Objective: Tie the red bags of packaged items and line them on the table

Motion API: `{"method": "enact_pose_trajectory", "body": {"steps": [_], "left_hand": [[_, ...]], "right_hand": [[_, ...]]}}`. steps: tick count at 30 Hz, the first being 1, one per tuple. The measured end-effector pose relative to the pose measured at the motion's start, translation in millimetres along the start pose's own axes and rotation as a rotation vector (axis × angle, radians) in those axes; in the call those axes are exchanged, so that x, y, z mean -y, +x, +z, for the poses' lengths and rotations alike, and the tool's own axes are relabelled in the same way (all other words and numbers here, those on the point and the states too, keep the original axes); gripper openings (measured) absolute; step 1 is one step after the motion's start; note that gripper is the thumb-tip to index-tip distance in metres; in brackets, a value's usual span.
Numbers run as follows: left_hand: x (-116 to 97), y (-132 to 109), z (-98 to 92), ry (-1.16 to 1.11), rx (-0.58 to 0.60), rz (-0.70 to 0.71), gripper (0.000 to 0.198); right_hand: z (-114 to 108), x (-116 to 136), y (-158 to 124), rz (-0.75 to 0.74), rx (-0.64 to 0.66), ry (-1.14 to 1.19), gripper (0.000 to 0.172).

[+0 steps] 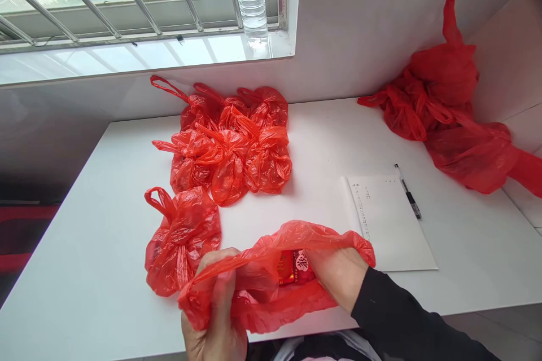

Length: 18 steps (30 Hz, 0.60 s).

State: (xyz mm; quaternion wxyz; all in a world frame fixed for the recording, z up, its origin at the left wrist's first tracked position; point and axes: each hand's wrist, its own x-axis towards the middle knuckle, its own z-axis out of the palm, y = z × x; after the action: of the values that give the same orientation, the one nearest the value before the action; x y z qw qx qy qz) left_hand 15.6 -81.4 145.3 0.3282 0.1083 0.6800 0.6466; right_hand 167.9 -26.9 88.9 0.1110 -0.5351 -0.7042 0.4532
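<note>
A thin red plastic bag (262, 310) is spread wide at the table's front edge. Its left side is gripped by my left hand (218, 304), thumb on the outside and fingers behind the film. My right hand (336, 273) reaches into the bag's mouth from the right; its fingers are hidden inside, so their pose does not show. Small red packets with printed characters (301, 262) lie in the bag beside my right hand. Just left of the bag sits a knotted red bag (184, 237) with a loop handle.
Several tied red bags (231, 146) stand in two rows by the wall. At the right lie more red bags (436, 90), a written notepad (393, 231) and a black pen (409, 194). A clear bottle (250, 0) stands on the windowsill, near metal bars.
</note>
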Motion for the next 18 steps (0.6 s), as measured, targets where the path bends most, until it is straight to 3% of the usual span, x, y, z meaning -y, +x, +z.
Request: {"method": "enact_pose_trajectory", "body": {"steps": [3, 7, 11, 18], "left_hand": [[-1, -1, 0.8, 0.005, 0.061, -0.021, 0.027], [-1, 0, 2.3, 0.016, 0.005, -0.017, 0.027], [-3, 0, 3.2, 0.009, 0.001, -0.021, 0.026], [-4, 1, 2.6, -0.035, -0.044, -0.058, 0.033]], "right_hand": [[-6, 2, 1, -0.012, -0.011, -0.052, 0.036], [-3, 8, 7, -0.114, 0.002, -0.152, 0.02], [6, 11, 17, -0.246, 0.005, -0.296, 0.018], [9, 4, 10, -0.245, 0.018, -0.442, 0.02]]}}
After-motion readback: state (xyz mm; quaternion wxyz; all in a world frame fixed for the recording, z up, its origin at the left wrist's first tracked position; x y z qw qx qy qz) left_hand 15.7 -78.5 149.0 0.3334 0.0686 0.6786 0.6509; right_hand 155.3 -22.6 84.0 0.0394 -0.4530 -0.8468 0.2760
